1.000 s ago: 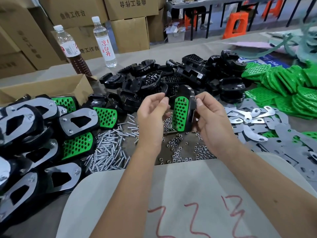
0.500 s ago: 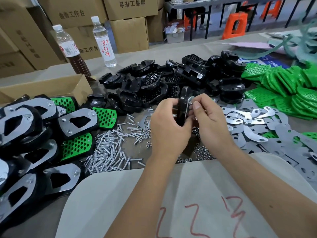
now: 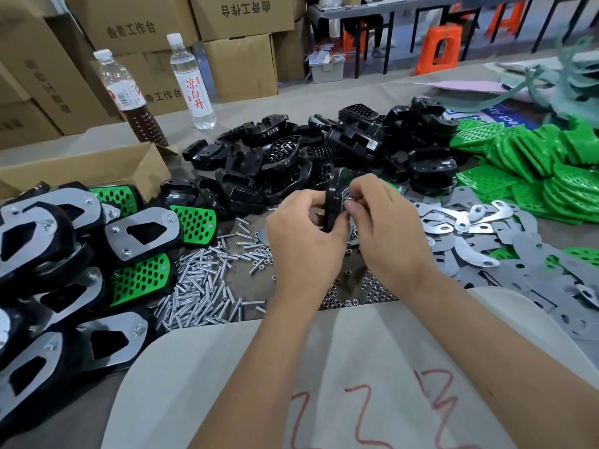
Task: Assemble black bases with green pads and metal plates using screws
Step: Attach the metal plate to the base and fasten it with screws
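Left hand gripping a black base held on edge above the counter, fingers curled round its near side. Right hand pinching a small metal piece against the base's right face, fingertips together. Loose screws at eight o'clock of the hands, finished assemblies at nine, spare bases at twelve, green pads at two, metal plates at three.
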### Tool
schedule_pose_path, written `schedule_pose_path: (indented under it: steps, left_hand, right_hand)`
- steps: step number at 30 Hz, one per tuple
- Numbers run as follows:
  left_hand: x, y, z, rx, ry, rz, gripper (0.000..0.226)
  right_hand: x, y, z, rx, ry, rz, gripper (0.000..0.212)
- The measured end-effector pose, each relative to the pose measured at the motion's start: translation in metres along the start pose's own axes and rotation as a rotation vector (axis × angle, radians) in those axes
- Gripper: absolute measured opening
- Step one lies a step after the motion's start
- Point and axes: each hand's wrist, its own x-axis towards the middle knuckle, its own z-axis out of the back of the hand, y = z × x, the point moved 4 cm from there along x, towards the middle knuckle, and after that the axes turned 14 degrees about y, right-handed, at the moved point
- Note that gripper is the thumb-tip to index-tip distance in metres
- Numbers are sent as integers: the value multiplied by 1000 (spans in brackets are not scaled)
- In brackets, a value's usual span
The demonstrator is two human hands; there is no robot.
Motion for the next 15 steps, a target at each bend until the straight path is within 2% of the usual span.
schedule_pose_path:
  steps: [3, 5, 9, 11, 15]
  left_hand:
    - [3, -3, 2, -23, 41, 29, 14]
    - [7, -1, 4, -97, 142, 109, 13]
    - [14, 5, 14, -244, 333, 192, 16]
    - [14, 6, 18, -299, 364, 230, 18]
    - [13, 4, 21, -342, 387, 302, 37]
  right_hand:
    - [3, 2, 8, -199, 1, 36, 12]
    - [4, 3, 13, -254, -7, 61, 15]
    - [2, 7, 12, -272, 56, 143, 18]
    - [2, 12, 8, -284, 71, 174, 17]
    - [3, 16, 6, -290, 69, 202, 20]
